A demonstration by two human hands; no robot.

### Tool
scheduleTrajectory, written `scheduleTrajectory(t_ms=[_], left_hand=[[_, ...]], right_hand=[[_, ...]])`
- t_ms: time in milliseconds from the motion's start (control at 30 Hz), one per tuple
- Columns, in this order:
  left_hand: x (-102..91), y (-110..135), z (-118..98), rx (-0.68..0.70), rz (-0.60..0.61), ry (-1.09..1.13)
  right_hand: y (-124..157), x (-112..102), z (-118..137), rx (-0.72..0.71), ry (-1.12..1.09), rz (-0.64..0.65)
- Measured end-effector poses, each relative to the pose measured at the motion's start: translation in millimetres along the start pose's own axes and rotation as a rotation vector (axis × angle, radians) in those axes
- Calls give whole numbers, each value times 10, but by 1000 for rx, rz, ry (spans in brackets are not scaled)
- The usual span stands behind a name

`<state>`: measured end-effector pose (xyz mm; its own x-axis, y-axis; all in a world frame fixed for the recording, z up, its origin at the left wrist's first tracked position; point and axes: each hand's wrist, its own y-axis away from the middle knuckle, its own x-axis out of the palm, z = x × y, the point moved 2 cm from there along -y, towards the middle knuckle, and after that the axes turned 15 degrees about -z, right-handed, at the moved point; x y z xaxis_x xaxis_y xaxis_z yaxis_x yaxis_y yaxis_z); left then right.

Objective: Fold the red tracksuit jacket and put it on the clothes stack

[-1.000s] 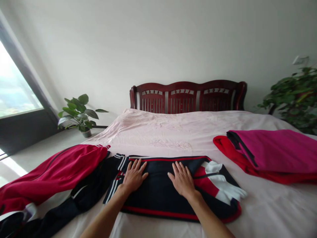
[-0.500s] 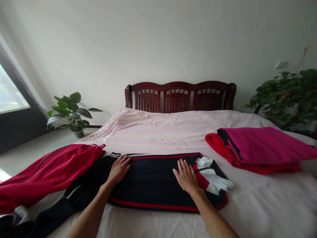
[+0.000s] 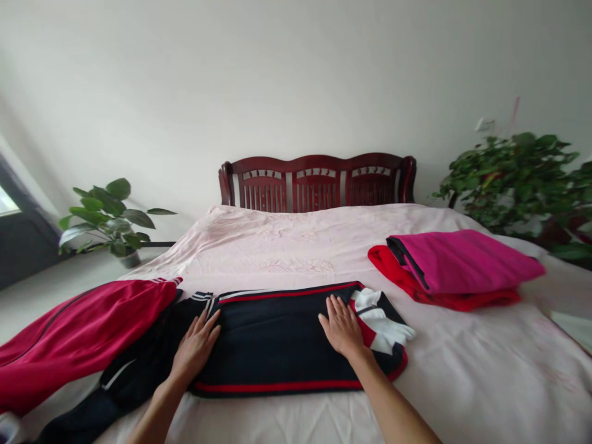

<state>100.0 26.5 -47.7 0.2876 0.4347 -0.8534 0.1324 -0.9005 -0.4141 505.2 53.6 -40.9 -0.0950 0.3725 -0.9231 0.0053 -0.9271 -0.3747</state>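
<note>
A folded navy jacket (image 3: 272, 339) with red and white edging lies flat on the bed. My left hand (image 3: 197, 345) rests palm down on its left end, fingers spread. Close to the white and red collar part (image 3: 383, 324), my right hand (image 3: 342, 327) lies flat on the cloth, fingers extended. Neither hand grips anything. A dark sleeve or trouser leg with white stripes (image 3: 139, 370) stretches out left of my left hand; which garment it belongs to is unclear. Beside it lies a red zip-up jacket (image 3: 102, 320).
Folded clothes are stacked on the right, a magenta garment (image 3: 472, 262) over a red one (image 3: 453, 302). The pale pink bedsheet (image 3: 277, 240) reaches the dark wooden headboard (image 3: 319, 163). Potted plants stand on the left (image 3: 111, 216) and right (image 3: 509, 185).
The view has turned slightly right. My left hand has slid toward me and a little left on the navy jacket. My right hand has shifted slightly toward the collar.
</note>
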Motion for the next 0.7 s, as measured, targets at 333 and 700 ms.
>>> scheduleTrajectory(t_ms=[333, 700], left_hand=[[-234, -319, 237, -430, 49, -16], [-380, -285, 138, -363, 208, -155]], right_hand=[[-2, 96, -29, -16, 14, -70], [2, 110, -51, -36, 7, -106]])
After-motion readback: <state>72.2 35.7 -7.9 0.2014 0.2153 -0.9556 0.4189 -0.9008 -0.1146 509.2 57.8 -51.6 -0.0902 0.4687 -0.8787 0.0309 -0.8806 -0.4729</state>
